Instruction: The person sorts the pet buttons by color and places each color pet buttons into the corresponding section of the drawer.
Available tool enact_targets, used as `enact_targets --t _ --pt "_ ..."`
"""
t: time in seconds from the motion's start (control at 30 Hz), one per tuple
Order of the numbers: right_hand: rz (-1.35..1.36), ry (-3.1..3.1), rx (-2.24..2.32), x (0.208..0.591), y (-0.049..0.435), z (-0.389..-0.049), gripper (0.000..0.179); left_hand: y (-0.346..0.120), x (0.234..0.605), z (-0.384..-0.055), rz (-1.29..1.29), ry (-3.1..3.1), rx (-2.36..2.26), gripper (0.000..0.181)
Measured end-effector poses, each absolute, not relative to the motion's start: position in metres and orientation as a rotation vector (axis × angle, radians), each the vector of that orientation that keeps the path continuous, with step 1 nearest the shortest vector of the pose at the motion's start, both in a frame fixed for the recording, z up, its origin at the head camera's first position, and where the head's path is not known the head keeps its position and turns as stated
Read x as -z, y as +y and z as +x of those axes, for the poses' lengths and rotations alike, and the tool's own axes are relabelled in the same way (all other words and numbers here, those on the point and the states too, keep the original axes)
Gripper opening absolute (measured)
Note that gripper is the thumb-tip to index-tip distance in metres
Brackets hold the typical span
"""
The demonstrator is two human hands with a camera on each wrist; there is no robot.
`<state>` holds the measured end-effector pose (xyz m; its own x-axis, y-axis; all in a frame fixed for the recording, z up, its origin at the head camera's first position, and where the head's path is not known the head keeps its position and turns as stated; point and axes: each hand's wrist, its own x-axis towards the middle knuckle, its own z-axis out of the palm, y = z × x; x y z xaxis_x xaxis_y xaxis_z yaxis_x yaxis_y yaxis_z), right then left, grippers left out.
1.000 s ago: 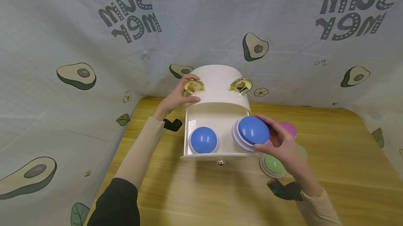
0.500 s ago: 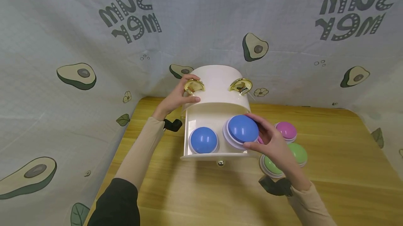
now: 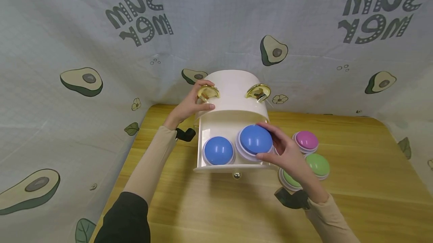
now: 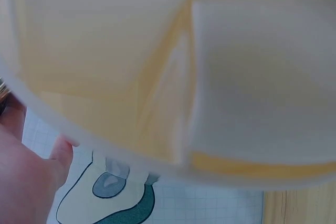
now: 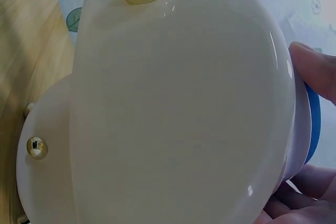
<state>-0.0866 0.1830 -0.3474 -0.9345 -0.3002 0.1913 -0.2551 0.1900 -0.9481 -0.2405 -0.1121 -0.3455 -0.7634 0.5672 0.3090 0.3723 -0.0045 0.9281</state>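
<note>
A white cabinet (image 3: 235,92) with two gold ear-shaped knobs stands on the table, its upper drawer (image 3: 216,124) pulled out. My left hand (image 3: 187,109) grips its left side around the left gold ear (image 3: 208,92), thumb on the front. In my right hand (image 3: 287,156) a blue domed push button (image 3: 256,139) with a white base is held over the drawer's right half, slightly tilted. Beside it, a second blue button (image 3: 218,151) lies in the drawer's left half. In the right wrist view, thumb and fingers (image 5: 315,72) hold the blue button's edge behind the drawer front (image 5: 184,103).
To the right on the wooden table (image 3: 355,167) sit a pink button (image 3: 307,140) and two green buttons (image 3: 318,164), one partly behind my right wrist. A lower drawer with a gold knob (image 5: 37,148) shows in the right wrist view. An avocado-print cloth (image 3: 216,21) hangs behind.
My right hand has moved left with the blue button, further over the drawer. More of the pink and green buttons shows now. My left hand has stayed put.
</note>
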Motion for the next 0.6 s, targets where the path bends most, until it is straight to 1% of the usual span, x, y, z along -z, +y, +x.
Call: enact_targets --t 0.6 --pt "-0.584 2.472 1.734 0.3524 0.1808 -0.0895 0.073 -0.112 0.3464 -0.2408 1.011 2.128 -1.863 0.062"
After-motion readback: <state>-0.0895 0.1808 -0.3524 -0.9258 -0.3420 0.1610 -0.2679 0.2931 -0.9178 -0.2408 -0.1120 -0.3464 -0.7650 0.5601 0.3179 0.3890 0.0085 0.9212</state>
